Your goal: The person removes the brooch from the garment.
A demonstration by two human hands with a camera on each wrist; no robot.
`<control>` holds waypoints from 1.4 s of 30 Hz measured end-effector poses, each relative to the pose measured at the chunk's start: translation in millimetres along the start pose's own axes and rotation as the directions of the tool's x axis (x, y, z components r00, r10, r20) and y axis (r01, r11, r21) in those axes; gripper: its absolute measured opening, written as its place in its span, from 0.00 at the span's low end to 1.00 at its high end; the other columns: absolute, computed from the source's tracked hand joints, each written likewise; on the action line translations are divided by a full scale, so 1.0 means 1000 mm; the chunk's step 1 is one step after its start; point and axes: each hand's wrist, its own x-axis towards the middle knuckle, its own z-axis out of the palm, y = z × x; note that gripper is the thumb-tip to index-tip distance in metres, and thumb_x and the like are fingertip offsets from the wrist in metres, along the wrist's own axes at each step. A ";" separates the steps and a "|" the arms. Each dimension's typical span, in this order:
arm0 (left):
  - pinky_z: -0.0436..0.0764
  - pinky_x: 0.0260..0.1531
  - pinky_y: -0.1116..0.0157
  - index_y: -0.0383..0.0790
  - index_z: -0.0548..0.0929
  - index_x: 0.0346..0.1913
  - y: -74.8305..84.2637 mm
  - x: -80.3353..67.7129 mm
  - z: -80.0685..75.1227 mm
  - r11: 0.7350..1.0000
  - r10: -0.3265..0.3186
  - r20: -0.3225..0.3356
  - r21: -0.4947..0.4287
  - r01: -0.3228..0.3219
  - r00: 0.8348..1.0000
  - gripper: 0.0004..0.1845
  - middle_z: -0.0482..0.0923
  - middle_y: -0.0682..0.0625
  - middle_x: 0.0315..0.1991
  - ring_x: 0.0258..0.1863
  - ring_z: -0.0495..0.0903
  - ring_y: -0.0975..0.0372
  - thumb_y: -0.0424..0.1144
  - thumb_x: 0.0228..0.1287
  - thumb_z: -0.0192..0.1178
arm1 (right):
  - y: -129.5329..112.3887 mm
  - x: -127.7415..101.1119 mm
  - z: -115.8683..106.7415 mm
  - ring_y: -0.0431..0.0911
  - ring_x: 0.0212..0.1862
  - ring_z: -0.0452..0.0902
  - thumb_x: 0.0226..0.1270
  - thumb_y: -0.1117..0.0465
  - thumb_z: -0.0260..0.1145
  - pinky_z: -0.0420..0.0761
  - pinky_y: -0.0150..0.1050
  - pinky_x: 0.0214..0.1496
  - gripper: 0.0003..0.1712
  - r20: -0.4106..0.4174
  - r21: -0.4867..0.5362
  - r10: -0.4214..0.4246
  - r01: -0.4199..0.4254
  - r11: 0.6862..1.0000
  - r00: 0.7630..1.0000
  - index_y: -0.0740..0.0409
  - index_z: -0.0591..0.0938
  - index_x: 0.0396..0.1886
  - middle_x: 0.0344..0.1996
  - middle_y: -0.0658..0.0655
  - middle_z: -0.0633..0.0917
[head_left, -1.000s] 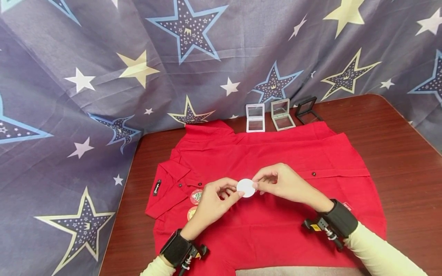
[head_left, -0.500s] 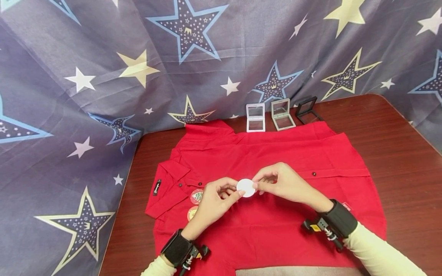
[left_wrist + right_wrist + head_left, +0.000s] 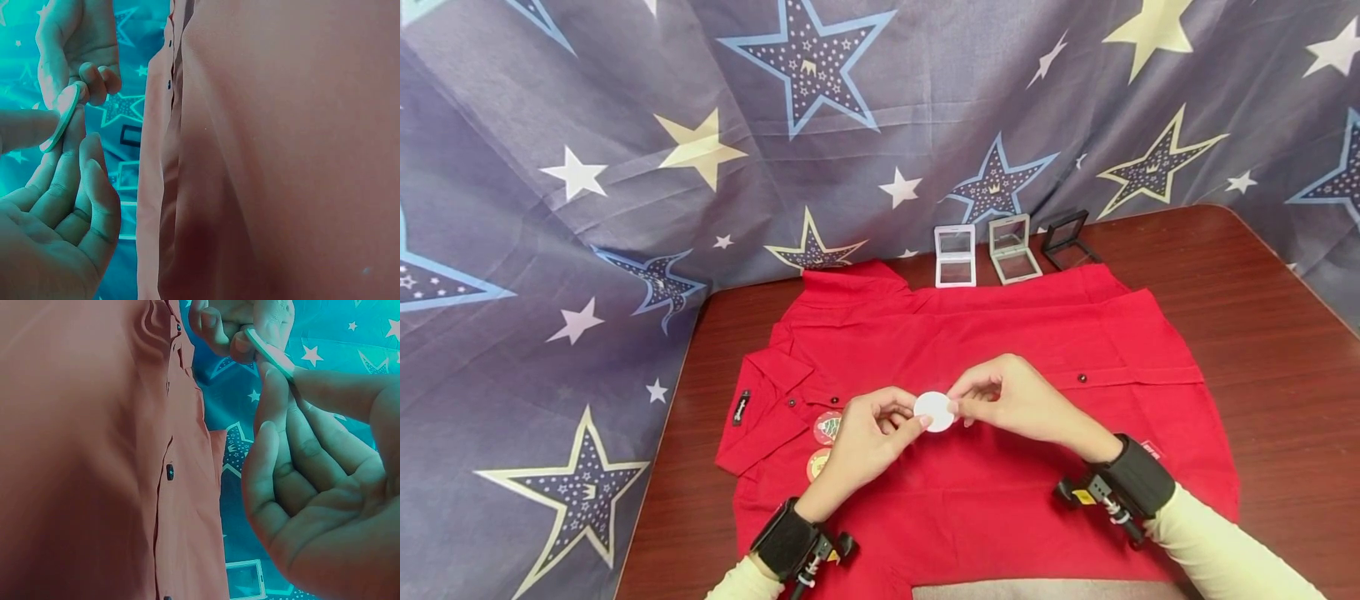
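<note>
Both hands hold a thin round white disc [image 3: 933,410] above a red collared shirt [image 3: 1030,333], one at each side. My left hand [image 3: 868,437] pinches its left edge between thumb and fingers. On the opposite edge, my right hand [image 3: 1018,400] has a thumb-and-finger pinch. The left wrist view shows the disc [image 3: 64,119] nearly edge-on, with the left thumb pressed on its face. In the right wrist view the disc [image 3: 270,353] is also tilted edge-on. Beside the left hand, a red round badge with a tree picture [image 3: 827,427] and a yellowish round badge [image 3: 817,463] lie on the shirt, both partly hidden.
Behind the shirt stand three small hinged frames: a white one [image 3: 955,257], a pale grey one [image 3: 1013,250] and a black one [image 3: 1067,237]. The shirt covers much of the brown wooden table [image 3: 1285,333]. A star-patterned curtain [image 3: 880,100] hangs behind.
The disc has tipped very slightly and sits a touch lower. Both hands keep nearly the same place and the same pinch.
</note>
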 end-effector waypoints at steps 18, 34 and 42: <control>0.68 0.18 0.74 0.42 0.87 0.34 0.004 0.001 -0.001 0.999 -0.006 0.032 0.033 0.005 0.999 0.05 0.79 0.53 0.21 0.17 0.70 0.68 0.33 0.58 0.73 | 0.002 -0.001 0.001 0.54 0.28 0.85 0.65 0.62 0.75 0.79 0.37 0.26 0.05 -0.010 -0.061 -0.028 0.028 0.998 1.000 0.45 0.91 0.36 0.27 0.54 0.89; 0.66 0.16 0.73 0.43 0.88 0.34 0.005 0.004 0.000 0.998 -0.013 0.042 0.056 0.011 0.999 0.05 0.81 0.53 0.22 0.15 0.69 0.66 0.34 0.56 0.74 | 0.000 -0.002 0.000 0.54 0.28 0.85 0.64 0.65 0.75 0.81 0.39 0.27 0.07 -0.009 -0.062 -0.022 0.021 0.998 1.000 0.46 0.91 0.36 0.27 0.54 0.89; 0.66 0.16 0.74 0.43 0.88 0.34 0.002 0.003 0.000 0.999 -0.017 0.054 0.044 0.015 0.998 0.05 0.83 0.52 0.23 0.14 0.69 0.65 0.34 0.57 0.74 | 0.004 -0.002 0.001 0.54 0.28 0.85 0.65 0.63 0.75 0.77 0.33 0.25 0.06 -0.005 -0.072 -0.006 0.006 0.997 1.000 0.45 0.91 0.36 0.26 0.54 0.89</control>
